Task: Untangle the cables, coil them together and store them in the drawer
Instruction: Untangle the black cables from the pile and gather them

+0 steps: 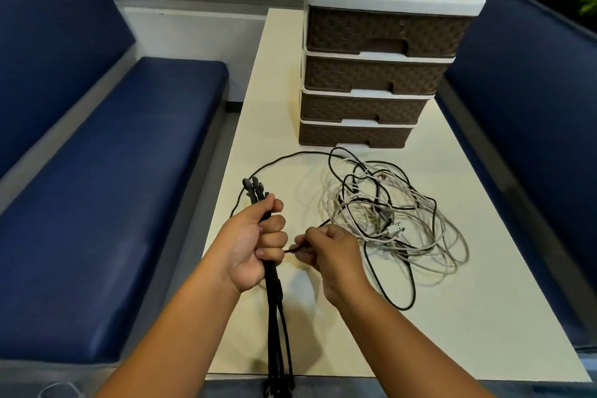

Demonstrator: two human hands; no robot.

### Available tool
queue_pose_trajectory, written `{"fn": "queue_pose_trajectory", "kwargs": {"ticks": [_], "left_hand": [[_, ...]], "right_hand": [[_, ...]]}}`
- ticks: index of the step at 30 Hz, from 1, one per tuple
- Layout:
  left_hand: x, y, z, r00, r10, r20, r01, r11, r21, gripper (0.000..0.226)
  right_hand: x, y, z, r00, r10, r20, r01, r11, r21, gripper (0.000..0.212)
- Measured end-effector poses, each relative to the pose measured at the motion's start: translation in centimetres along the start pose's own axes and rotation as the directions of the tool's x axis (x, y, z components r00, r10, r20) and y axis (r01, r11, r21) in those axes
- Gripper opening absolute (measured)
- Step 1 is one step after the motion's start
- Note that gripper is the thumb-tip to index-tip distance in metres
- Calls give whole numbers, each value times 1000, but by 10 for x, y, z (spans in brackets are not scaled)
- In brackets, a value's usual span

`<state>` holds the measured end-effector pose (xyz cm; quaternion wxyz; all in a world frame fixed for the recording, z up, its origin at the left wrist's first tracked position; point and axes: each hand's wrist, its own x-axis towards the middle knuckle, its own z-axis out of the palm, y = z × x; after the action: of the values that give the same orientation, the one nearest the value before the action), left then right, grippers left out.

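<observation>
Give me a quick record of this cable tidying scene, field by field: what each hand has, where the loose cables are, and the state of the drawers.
left hand: left hand grips a bundle of black cables, connector ends sticking up above the fist
right hand: right hand pinches a black cable end beside the left fist
loose cables: tangled pile of white and black cables on the table, right of the hands
drawers: drawer unit at the table's far end, all four drawers closed
progress: nothing stored yet
</observation>
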<state>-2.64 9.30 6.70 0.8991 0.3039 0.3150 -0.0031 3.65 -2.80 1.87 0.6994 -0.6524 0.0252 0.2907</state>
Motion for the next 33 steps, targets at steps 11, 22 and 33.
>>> {"fn": "queue_pose_trajectory", "kwargs": {"ticks": [11,22,33], "left_hand": [[1,-2,8,999,-21,-24,22,999,47,24],[8,-13,22,998,-24,-50,30,991,132,26],[-14,-20,39,989,-10,149,-48,924,380,24]], "right_hand": [[-29,-45,-12,757,-635,151,644,688,-334,21],[-55,-32,-24,655,-211,726,577,760,-300,21],[-7,-65,-31,976,-207,70,212,974,-76,33]]}}
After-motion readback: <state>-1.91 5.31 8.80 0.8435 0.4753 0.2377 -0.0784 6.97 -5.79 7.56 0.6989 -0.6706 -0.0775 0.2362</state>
